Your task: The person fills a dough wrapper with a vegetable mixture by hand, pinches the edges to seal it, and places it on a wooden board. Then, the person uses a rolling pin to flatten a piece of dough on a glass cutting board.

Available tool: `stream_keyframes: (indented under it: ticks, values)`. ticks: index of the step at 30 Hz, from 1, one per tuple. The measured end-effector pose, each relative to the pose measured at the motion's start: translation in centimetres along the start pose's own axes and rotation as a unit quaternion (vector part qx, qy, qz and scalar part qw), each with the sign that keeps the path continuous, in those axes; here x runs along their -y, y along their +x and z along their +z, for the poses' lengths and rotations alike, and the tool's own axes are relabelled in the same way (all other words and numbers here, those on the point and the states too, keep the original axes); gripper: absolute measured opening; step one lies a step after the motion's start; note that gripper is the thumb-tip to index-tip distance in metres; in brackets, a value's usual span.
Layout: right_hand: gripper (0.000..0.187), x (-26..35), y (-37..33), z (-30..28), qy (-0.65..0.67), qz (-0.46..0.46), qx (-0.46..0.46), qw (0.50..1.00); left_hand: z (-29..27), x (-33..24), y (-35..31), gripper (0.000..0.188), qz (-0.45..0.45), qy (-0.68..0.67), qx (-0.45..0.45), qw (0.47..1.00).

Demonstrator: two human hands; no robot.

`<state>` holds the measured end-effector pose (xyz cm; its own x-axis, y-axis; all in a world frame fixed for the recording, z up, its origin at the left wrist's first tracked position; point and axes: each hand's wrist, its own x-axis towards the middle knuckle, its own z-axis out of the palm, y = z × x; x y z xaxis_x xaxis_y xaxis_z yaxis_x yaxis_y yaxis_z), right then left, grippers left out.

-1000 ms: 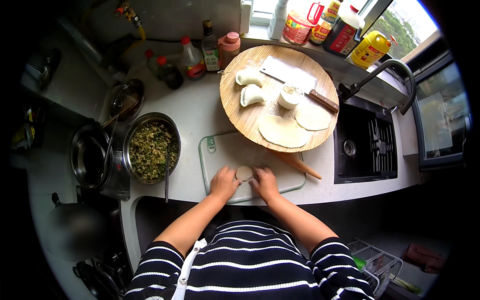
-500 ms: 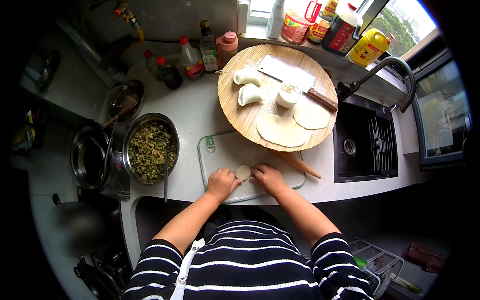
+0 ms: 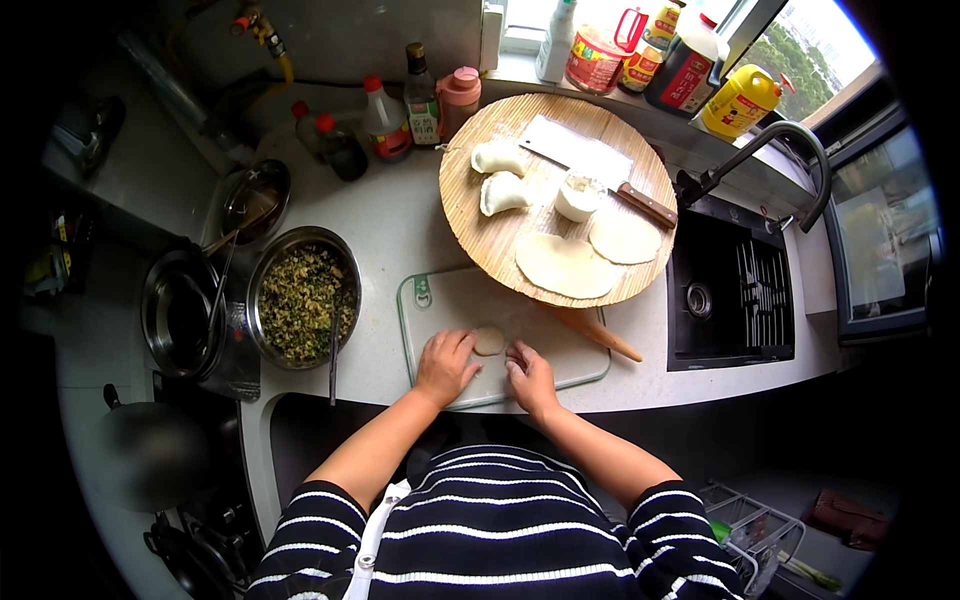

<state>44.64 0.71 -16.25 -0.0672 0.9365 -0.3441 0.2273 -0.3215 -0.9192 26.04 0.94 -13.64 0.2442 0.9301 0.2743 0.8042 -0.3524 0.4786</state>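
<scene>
A small round of dough (image 3: 489,341) lies flat on the white cutting board (image 3: 450,300) with a green rim. My left hand (image 3: 445,368) rests at the dough's left edge, its fingers extended and thumb apart. Just right of the dough, my right hand (image 3: 531,378) hovers over the board, fingers loosely bent and apart, holding nothing visible. A wooden rolling pin (image 3: 610,340) sticks out from under the round bamboo mat (image 3: 480,235) behind the board. On that mat are two rolled dough sheets (image 3: 566,266), two folded dumplings (image 3: 505,193), a white cup (image 3: 580,197) and a cleaver (image 3: 590,155).
To the left stands a steel bowl (image 3: 350,265) of chopped green filling with a spoon. Beside it are a dark pot (image 3: 150,310) and a glass bowl (image 3: 283,180). Several bottles (image 3: 385,120) line the back. A black sink (image 3: 735,350) with a tap is at right.
My right hand has drawn away from the dough round, back and slightly towards me. My left hand stays beside it. The dough round lies almost where it was.
</scene>
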Motion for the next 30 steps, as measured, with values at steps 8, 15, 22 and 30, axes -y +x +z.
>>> stream_keyframes:
  ticks: [8,15,22,30]
  values:
    - [0.049,1.1,1.8,2.2,0.229,0.137,-0.045,0.963,1.7,-0.4,-0.7,0.056,-0.062,-0.052,0.036,0.996]
    - [0.053,0.6,2.5,1.0,0.248,0.149,-0.049,0.956,2.4,-0.1,-2.0,0.058,-0.146,-0.146,-0.004,0.978]
    - [0.044,2.3,3.0,0.7,0.184,0.135,-0.026,0.973,2.3,-0.9,-1.1,0.061,-0.146,-0.102,0.016,0.984]
    - [0.030,2.0,2.6,-2.8,-0.081,-0.086,-0.115,0.986,5.1,-2.0,4.7,0.092,-0.019,0.144,0.221,0.964]
